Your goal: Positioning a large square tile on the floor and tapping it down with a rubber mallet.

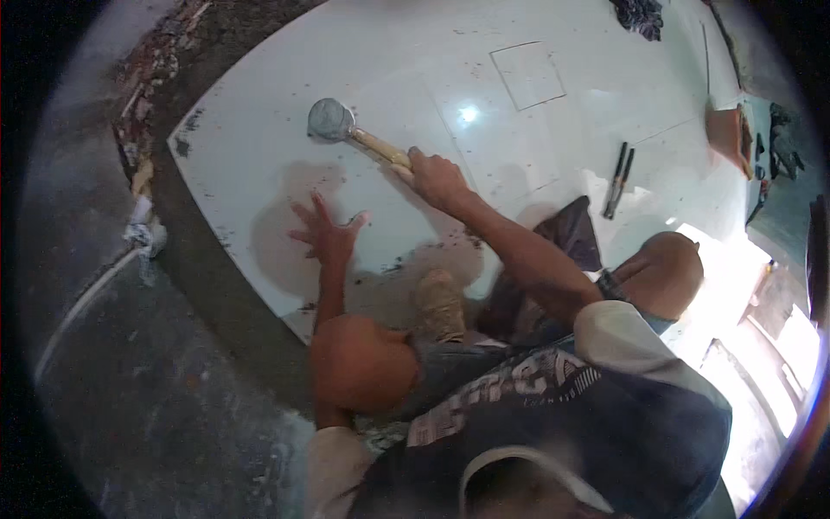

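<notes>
Mallet (372,143) was gripped in the right hand (439,180), its grey head on or just above the white tiles (380,69), unclear which; the left hand (327,235) was spread open nearby.

A hand could pass over the white tiles (398,60) beyond the wooden-handled mallet (372,144), or between the person's right hand (437,179) and two slim black tools (616,179), while the mallet bars the way ahead of the spread left hand (328,235) and the left knee (365,363) crowds the near side.
</notes>
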Available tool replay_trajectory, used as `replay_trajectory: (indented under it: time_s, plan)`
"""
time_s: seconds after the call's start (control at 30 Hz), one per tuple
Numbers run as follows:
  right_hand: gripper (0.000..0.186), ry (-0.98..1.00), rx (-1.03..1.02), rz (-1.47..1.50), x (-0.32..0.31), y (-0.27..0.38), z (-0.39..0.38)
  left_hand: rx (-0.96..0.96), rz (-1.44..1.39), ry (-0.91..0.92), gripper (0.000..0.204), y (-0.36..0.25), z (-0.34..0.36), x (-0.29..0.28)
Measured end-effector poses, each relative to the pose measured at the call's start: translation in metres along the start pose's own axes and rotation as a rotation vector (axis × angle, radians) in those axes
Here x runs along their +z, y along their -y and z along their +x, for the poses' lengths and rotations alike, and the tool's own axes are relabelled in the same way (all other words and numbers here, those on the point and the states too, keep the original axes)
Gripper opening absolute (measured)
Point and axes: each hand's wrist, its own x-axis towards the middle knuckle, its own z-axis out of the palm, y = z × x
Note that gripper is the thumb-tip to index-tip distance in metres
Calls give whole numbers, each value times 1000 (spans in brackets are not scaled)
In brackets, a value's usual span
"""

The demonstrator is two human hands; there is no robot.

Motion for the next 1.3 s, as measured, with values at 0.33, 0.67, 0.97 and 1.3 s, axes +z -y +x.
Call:
replay_trajectory:
  time_s: [0.33, 0.67, 0.97, 1.3]
  plan:
    - [43, 18, -359, -283, -47, -35, 28, -432, -272, -404, 118, 307, -18, 75]
    - [41, -255, -835, -34, -35, 76, -10, -509, -175, -206, 130, 258, -67, 54]
    - [47, -275, -438, 34, -67, 12, -14, -403, -209, 21, 143, 215, -72, 33]
    - [48, -90, -442, -269, -4, -66, -27, -226, -423, 43, 138, 200, -66, 35]
